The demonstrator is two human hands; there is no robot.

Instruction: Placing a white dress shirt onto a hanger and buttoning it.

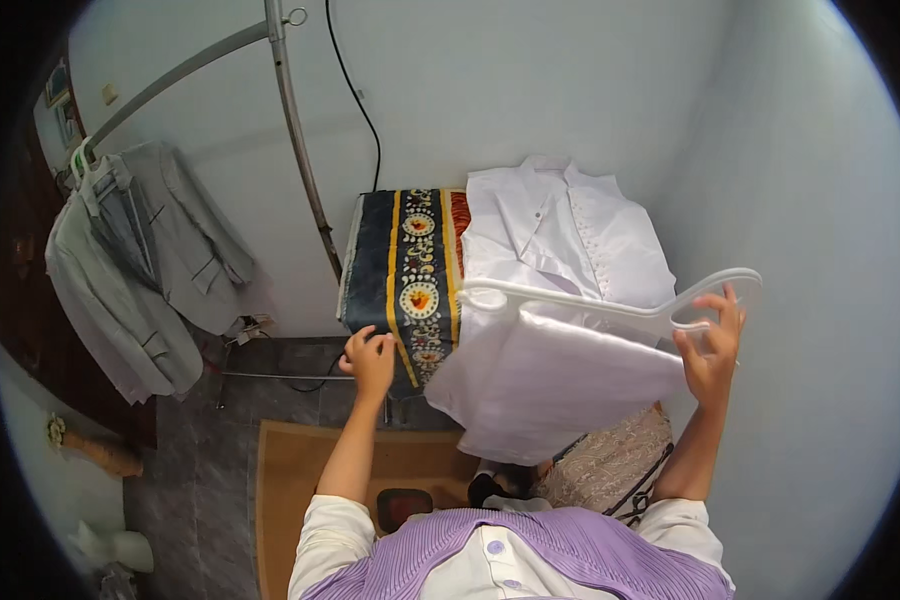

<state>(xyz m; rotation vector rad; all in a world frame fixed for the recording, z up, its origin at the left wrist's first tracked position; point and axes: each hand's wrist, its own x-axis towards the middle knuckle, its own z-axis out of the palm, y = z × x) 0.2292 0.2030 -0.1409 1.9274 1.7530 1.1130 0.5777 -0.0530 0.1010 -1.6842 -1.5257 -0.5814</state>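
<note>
In my right hand [708, 350] is a white clothes hanger [570, 301], gripped near its hook end on the right. A shiny white cloth garment [570, 380] hangs folded over the hanger's bar, and its lower part drapes past the table's front edge. Its exact kind I cannot tell. My left hand [370, 362] is empty beside the table's left front corner, fingers loosely bent and apart, close to the patterned tablecloth [375, 260]. Behind the hanger, a white buttoned shirt [610, 230] is spread on the table, its collar toward the wall.
Grey jackets [185, 240] hang at the left from a metal clothes rack [295, 130]. A black cable [355, 95] runs down the back wall. Walls close in behind and to the right. A brown mat [300, 480] and a patterned cloth bundle [615, 460] lie below.
</note>
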